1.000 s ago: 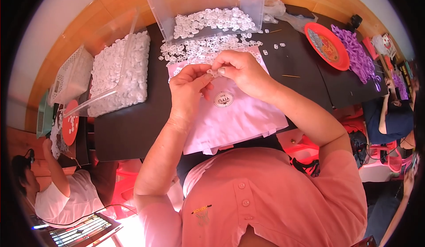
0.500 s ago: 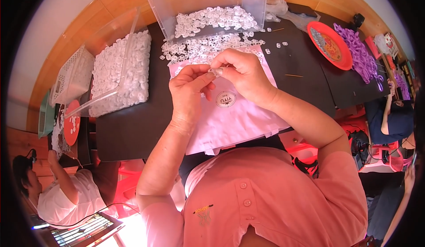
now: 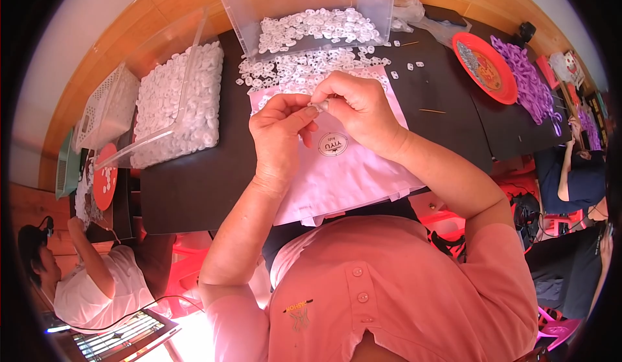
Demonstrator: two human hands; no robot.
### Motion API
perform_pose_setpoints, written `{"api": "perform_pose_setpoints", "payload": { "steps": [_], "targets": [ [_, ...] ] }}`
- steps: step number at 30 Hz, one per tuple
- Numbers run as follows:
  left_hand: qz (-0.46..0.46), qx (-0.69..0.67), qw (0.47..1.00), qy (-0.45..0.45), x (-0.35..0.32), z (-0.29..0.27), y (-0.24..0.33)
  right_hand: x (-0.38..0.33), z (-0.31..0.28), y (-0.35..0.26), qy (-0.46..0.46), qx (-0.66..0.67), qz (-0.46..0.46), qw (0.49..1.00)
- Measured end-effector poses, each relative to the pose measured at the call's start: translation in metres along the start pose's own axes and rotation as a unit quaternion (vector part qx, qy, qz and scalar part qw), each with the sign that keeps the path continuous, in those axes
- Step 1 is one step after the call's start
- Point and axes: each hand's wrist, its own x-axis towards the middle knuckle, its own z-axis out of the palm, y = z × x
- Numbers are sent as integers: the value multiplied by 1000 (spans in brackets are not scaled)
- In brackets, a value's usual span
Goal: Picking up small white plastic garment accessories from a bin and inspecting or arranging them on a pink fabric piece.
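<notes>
My left hand (image 3: 280,122) and my right hand (image 3: 353,106) meet over a pink cloth bag (image 3: 363,167) with a round dark print. Thumb and fingers of both are pinched together on a small white plastic link (image 3: 315,106), which my fingertips mostly cover. Just beyond my hands, many similar white plastic links (image 3: 304,64) lie loose on the bag's far end and the dark table. They spread out from a clear plastic bin (image 3: 233,22) tipped on its side, with more of them inside.
At left stands a clear box (image 3: 184,83) heaped with white links, beside a white basket (image 3: 107,112). A red plate (image 3: 502,93) with small metal pieces sits at right, next to purple linked strands (image 3: 528,80). Co-workers sit at left (image 3: 103,291) and right (image 3: 570,180).
My hands stay together in nearly the same place, still pinching the small link. The whole view has shifted slightly. At the lower right, a co-worker's arm has moved.
</notes>
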Motion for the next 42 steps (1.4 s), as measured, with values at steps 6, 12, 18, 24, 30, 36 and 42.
{"api": "perform_pose_setpoints", "payload": {
  "steps": [6, 12, 18, 24, 30, 36, 42],
  "targets": [
    [36, 16, 999, 8, -2, -1, -4, -3, 8, -5, 9, 32, 7, 999],
    [10, 7, 1000, 8, 0, 3, 2, -4, 4, -3, 5, 28, 13, 1000],
    [-33, 2, 999, -5, 3, -1, -2, -4, -1, -1, 15, 11, -16, 1000],
    [-22, 55, 998, -24, 2, 0, -2, -4, -1, 3, 30, -26, -63, 997],
    [-4, 60, 998, -13, -4, 6, -4, -7, 4, -6, 17, 27, -9, 999],
    [-23, 86, 996, -25, 2, -5, -6, -8, 6, 1, 1, 49, 20, 999],
    [-3, -54, 998, 36, 14, -21, 13, 2, -13, 12, 3, 20, 98, 995]
  ]
}}
